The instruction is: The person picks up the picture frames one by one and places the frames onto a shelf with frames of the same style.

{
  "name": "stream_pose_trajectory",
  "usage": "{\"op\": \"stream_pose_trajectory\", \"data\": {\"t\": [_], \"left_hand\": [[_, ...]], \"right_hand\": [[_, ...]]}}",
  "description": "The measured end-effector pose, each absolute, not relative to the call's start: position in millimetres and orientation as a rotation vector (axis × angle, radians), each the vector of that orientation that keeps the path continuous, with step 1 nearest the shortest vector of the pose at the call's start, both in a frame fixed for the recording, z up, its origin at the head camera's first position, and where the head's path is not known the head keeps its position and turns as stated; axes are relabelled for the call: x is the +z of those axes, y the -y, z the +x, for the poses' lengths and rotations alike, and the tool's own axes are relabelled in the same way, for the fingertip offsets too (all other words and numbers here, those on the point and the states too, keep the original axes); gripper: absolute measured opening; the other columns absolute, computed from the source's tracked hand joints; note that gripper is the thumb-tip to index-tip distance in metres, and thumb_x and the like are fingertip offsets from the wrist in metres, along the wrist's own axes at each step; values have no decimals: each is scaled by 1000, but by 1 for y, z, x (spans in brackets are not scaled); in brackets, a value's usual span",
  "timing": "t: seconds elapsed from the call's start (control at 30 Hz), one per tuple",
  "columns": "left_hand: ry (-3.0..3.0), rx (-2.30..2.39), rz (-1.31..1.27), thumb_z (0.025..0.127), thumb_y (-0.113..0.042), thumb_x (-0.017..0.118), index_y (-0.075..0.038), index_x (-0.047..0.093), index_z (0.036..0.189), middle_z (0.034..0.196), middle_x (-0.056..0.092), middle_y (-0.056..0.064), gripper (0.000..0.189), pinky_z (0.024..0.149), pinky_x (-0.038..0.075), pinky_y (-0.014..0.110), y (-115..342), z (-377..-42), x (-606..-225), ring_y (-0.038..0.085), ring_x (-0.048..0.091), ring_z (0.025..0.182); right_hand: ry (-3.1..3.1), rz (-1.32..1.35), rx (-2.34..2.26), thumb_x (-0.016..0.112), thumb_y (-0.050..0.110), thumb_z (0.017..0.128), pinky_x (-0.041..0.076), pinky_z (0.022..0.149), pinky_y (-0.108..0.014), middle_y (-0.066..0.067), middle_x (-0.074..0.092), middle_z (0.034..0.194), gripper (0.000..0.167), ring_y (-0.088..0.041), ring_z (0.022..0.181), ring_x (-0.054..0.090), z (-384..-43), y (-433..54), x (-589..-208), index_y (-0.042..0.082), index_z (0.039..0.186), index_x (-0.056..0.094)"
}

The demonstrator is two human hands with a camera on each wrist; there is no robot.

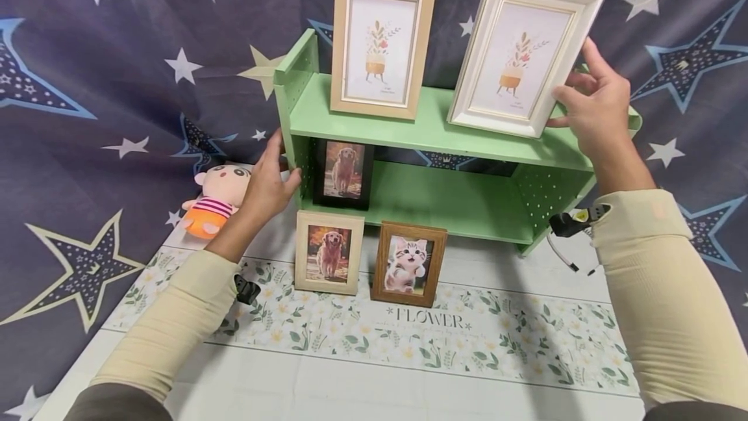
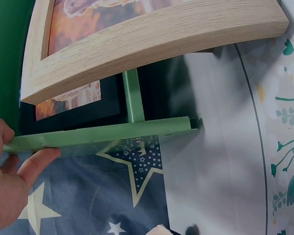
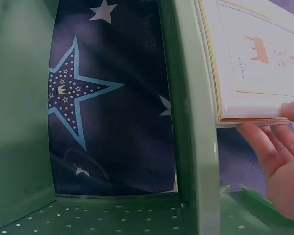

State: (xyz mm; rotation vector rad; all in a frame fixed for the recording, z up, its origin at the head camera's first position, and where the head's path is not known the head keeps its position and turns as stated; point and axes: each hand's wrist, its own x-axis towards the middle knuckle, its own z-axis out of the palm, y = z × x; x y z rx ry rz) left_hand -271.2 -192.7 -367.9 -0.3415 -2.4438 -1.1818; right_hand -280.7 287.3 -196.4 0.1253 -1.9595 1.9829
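Note:
My right hand (image 1: pixel 602 106) grips the right edge of a white picture frame (image 1: pixel 467 57), thumb in front and fingers behind. The frame leans on the top board of a green shelf (image 1: pixel 435 112), and its print shows a potted plant. In the right wrist view, the right hand's fingers (image 3: pixel 262 142) wrap that frame's edge. With my left hand (image 1: pixel 269 187) I hold the shelf's left side panel (image 2: pixel 103 134), thumb and fingers on either side of its edge. A tan picture frame (image 1: pixel 339 51) with a similar print stands left of the white one.
A black frame (image 1: pixel 366 177) with a dog photo stands inside the lower level, at left. On the table before the shelf stand a light wood dog frame (image 1: pixel 300 249) and a brown kitten frame (image 1: pixel 381 258). A plush toy (image 1: pixel 207 213) sits left, by the star-patterned cloth (image 1: pixel 140 18).

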Motion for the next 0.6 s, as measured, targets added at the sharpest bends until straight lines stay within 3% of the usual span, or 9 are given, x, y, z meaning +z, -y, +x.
{"op": "stream_pose_trajectory", "data": {"t": [0.17,0.43,0.6], "left_hand": [[2435,-1178,-352,94,-2,60,-17,20,163,139,53,27,82,99,57,55,192,-271,-368,48,65,114],[2434,-1175,-344,94,-2,61,-17,20,163,138,53,28,82,98,58,56,192,-271,-368,48,66,113],[2428,-1176,-344,93,-2,61,-16,20,163,138,53,28,82,98,58,57,193,-270,-368,48,66,113]], "right_hand": [[1995,91,1957,58,-17,87,61,51,-37,-1,73,104,81,-16,99,70,-285,-288,-197,44,141,58],[2031,52,1950,59,-14,89,62,50,-35,-7,72,125,80,-17,105,70,-291,-289,-199,45,142,55],[2050,47,1949,59,-13,89,62,51,-36,-7,71,126,80,-18,106,69,-293,-288,-199,46,142,54]]}}
